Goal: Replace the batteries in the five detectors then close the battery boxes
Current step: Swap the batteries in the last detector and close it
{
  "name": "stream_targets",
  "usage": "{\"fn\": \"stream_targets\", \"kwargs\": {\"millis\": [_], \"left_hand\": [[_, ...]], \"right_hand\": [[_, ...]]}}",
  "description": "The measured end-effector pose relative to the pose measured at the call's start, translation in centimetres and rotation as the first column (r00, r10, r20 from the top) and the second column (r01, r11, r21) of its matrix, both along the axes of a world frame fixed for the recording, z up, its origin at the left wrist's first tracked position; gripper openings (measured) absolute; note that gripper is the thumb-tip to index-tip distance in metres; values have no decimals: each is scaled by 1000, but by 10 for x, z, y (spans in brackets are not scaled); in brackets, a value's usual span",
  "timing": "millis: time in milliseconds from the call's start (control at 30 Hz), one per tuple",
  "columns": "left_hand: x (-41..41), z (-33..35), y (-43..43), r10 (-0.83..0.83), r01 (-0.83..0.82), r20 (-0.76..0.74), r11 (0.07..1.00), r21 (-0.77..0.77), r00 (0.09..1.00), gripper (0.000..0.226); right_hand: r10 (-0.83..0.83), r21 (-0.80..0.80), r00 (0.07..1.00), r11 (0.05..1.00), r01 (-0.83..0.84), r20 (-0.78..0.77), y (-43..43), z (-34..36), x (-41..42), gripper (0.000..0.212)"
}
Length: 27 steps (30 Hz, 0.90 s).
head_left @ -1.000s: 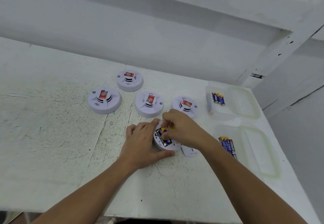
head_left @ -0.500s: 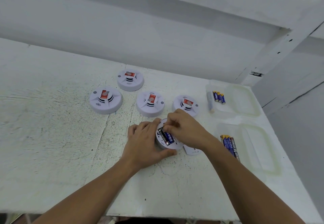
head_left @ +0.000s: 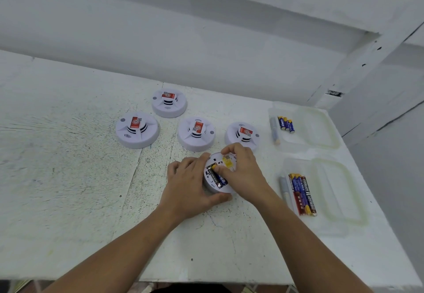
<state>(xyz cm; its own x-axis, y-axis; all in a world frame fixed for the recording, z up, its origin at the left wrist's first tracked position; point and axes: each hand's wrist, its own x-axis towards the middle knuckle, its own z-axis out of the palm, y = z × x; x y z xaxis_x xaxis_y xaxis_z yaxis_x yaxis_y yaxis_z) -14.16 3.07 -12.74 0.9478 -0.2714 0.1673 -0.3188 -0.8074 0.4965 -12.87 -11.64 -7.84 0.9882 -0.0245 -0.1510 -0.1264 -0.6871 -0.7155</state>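
Surface (head_left: pixel 68 178): white, scuffed and speckled; it carries everything here.
Left detector (head_left: pixel 137 130): round white dome, face up, with a red label on its raised centre and dark vent slits below it.
Back detector (head_left: pixel 169 103): same look, farthest from the person.
Middle detector (head_left: pixel 196 133): same look, just behind the left hand.
Left hand (head_left: pixel 190 185): its grip wraps the near-left rim of the open detector, thumb along the near edge.
Open detector (head_left: pixel 216 188): mid-surface, nearest the person, lying face down with its battery box uncovered and a yellow tag near the far edge.
Batteries (head_left: pixel 216 177): dark and blue cells with yellow ends, side by side in the box.
Right hand (head_left: pixel 245 171): its grip curls over the open detector's far rim, thumb tip on a battery's yellow end.
Right detector (head_left: pixel 243 135): face up, just behind the right hand.
Far container (head_left: pixel 296 136): clear, holding three blue cells (head_left: pixel 286 123).
Near container (head_left: pixel 289 163): clear, holding a row of loose cells (head_left: pixel 302 194).
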Motion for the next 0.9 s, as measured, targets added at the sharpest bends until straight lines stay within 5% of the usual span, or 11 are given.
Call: {"fn": "stream_targets", "kwargs": {"millis": [533,900], "left_hand": [[1,1,3,-27,22,-58,996,-85,998,114],[4,9,16,-148,112,-161,971,-212,976,111]], "right_hand": [[2,142,999,990,5,-54,-20,2,-5,32],[-116,-289,981,944,157,156,-31,-13,-35,25]]}}
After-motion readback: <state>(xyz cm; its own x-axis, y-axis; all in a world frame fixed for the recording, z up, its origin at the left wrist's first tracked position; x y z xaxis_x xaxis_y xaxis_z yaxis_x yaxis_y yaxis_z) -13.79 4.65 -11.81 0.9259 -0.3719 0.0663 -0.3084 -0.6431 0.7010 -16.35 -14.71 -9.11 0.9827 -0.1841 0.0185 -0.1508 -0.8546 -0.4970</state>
